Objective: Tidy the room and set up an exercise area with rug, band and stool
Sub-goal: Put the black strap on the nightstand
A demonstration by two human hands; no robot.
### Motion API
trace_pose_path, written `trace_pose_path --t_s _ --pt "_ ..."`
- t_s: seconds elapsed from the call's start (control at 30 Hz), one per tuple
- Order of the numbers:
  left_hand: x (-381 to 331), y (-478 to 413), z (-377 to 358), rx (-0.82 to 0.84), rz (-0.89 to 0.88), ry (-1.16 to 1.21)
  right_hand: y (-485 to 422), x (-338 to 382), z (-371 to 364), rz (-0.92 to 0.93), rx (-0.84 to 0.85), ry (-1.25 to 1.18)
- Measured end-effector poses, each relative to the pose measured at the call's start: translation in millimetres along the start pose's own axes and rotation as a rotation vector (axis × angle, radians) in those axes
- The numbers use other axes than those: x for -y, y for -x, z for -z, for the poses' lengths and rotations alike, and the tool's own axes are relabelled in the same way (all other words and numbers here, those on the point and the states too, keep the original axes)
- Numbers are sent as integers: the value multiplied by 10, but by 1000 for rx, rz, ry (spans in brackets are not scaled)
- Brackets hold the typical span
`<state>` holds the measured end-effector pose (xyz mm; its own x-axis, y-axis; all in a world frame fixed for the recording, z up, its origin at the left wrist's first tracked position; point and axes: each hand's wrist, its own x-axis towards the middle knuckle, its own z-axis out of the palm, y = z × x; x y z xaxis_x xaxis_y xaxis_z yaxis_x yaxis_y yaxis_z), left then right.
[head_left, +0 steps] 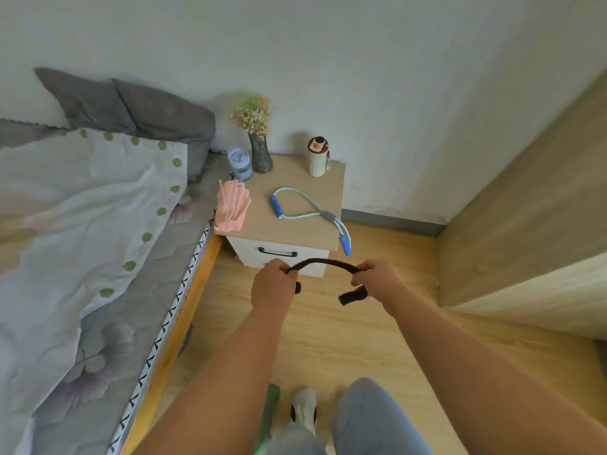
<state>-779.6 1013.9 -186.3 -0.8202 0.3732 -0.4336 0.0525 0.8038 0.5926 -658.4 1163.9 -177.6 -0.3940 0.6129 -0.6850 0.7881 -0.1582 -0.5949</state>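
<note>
Knees in jeans (371, 418) lowest in view, over a wood floor (328, 339). Ahead, left hand (274, 284) and right hand (377, 277) each curled round an end of a black strap (323, 262) — arched between them. Beyond, on the table (259, 221) — blue band (326, 215), one handle overhanging the front edge; bed (98, 224) alongside.

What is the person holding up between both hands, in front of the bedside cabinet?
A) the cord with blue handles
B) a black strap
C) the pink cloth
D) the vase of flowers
B: the left hand and right hand each hold one end of the black strap, which arches between them, while the blue-handled cord lies untouched on the cabinet.
</note>
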Motion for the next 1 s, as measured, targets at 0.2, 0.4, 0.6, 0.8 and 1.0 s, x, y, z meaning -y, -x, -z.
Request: trace_pose_path --t_s 0.2,0.4,0.6,0.8,1.0 --pt "-480 -884 -11 -6 8 -16 -765 656 175 7 13 8" --pt "-855 -1742 66 -23 95 -34 -1582 1422 292 -26 103 -60" --pt "-1113 -2758 162 -70 146 55 -2484 2090 116 44 141 -21" --pt "-1041 -3822 179 -65 284 105 -3303 2477 -457 -14 119 -49" --pt "-843 -4620 39 20 312 78 -4024 2658 -973 -81 47 -76"
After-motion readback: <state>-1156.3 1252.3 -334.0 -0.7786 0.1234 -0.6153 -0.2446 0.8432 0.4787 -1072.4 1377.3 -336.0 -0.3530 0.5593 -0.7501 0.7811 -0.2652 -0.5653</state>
